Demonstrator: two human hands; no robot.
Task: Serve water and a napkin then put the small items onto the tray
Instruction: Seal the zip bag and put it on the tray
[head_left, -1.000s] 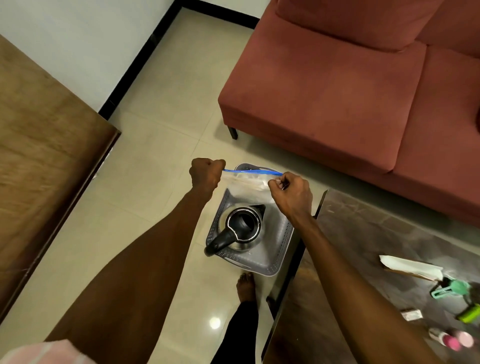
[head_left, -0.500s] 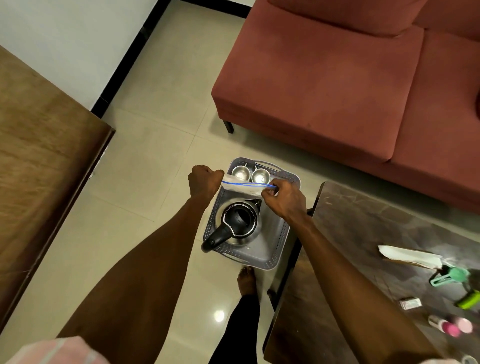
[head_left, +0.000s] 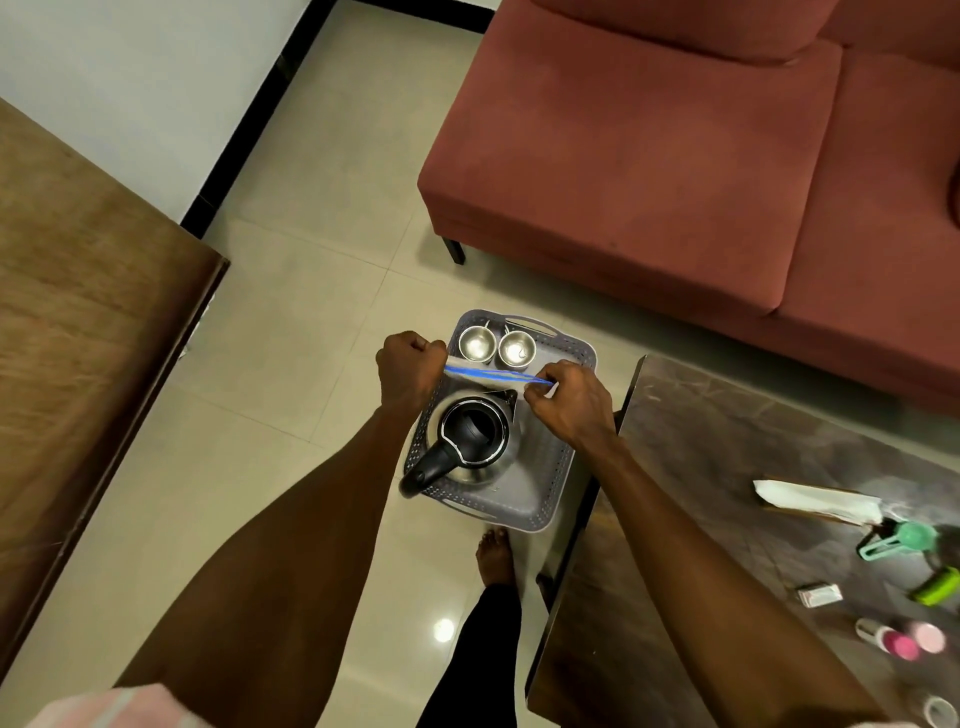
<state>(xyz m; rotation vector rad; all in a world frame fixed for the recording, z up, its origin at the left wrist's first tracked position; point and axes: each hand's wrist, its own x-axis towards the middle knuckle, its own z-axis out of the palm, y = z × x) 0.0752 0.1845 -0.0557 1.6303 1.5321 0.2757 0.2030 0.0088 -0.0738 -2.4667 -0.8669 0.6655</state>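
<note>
A grey perforated tray (head_left: 540, 499) sits on the floor tiles. It holds a steel kettle (head_left: 470, 441) with a black lid and handle, and two steel cups (head_left: 496, 347) at its far end. Above the tray, a clear zip bag with a blue seal strip (head_left: 493, 375) is stretched between my left hand (head_left: 410, 366) and my right hand (head_left: 569, 397), each pinching one end. A folded white napkin (head_left: 815, 501) lies on the dark table (head_left: 701, 467) to the right, beside a green clip (head_left: 896, 540), a small white packet (head_left: 818, 594) and pink items (head_left: 904, 640).
A red sofa (head_left: 675, 156) stands behind the tray. A brown wooden surface (head_left: 78, 338) fills the left side. My bare foot (head_left: 496, 558) is on the floor just below the tray. A green tube (head_left: 935, 587) lies near the table's right edge.
Both hands and the zip bag have lowered toward the tray, and the two steel cups, hidden behind the bag a second ago, now show.
</note>
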